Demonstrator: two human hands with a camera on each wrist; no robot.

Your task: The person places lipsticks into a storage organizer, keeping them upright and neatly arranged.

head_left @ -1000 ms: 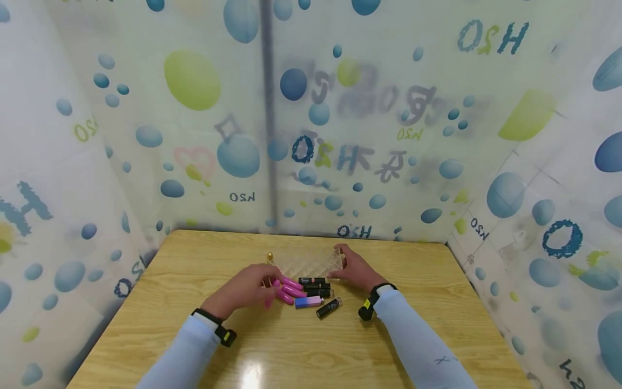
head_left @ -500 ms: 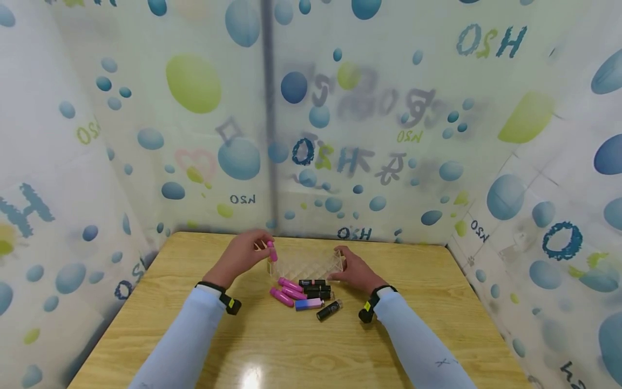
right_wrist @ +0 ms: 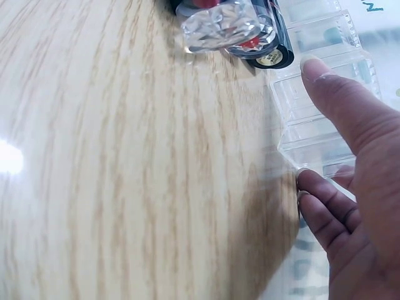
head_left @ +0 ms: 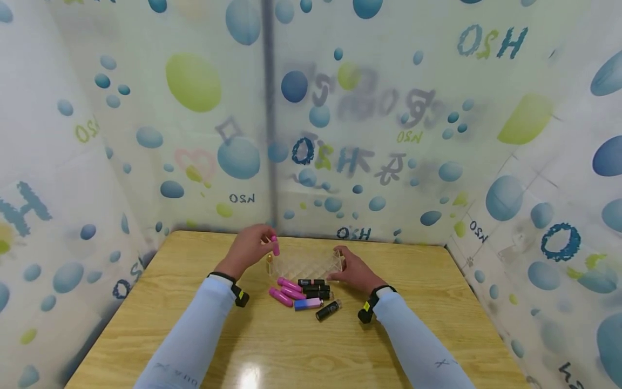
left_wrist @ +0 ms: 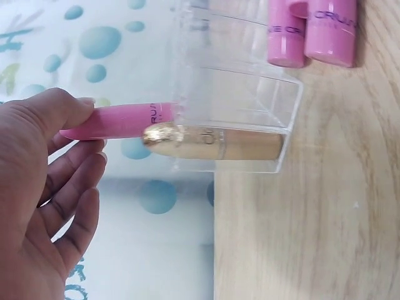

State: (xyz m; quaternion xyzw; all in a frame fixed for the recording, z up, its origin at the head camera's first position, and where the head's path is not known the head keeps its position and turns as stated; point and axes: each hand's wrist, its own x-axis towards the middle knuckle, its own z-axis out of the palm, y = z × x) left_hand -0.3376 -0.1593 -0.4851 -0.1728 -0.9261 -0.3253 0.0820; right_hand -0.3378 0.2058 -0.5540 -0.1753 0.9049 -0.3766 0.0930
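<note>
Dark letters, "RU" legible, mark the pink tube (left_wrist: 119,121) pinched by the left hand (head_left: 247,251), left of centre in the left-wrist view, its end by the clear plastic rack (head_left: 306,266). "CRU" shows on other pink tubes (left_wrist: 331,31) at upper right. A gold-capped tube (left_wrist: 250,144), its lettering blurred, occupies the end compartment. The right hand (head_left: 360,272) grasps the rack's right end. Glossy black tubes (head_left: 318,288) and a blue-to-pink tube (head_left: 308,304) lie lower centre on the wood-grain table (head_left: 291,356). Mirrored "H2O" and blue-green spots print the pale wall covering (head_left: 389,65).
</note>
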